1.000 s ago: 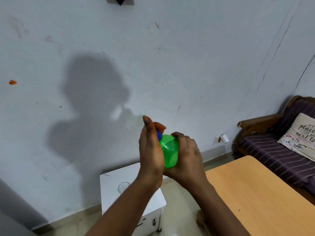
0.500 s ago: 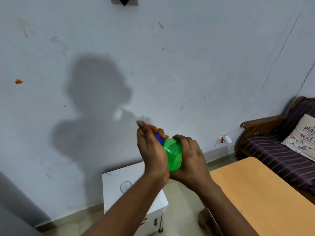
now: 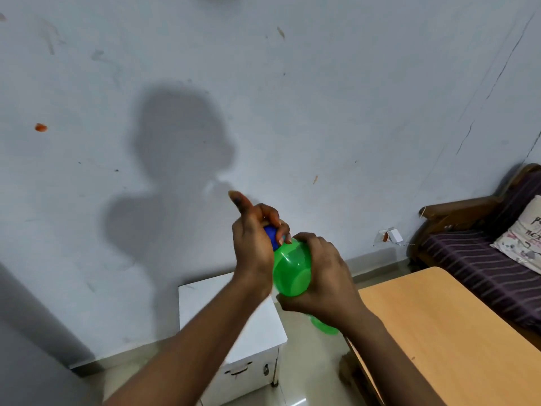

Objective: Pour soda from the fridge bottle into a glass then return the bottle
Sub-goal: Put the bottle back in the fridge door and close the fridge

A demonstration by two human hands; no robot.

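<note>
A green plastic soda bottle is held in mid-air in front of me, tilted with its top toward the wall. My right hand wraps around its body from the right. My left hand grips the blue cap at the bottle's top, with the index finger sticking up. The bottle's lower end shows below my right wrist. No glass or fridge is in view.
A wooden table lies at the lower right. A small white cabinet stands against the grey wall below my arms. A dark striped sofa with a printed cushion is at the far right.
Both hands and the bottle have drifted slightly lower and to the right. My left hand has turned around the blue cap, its fingers curling further over it.
</note>
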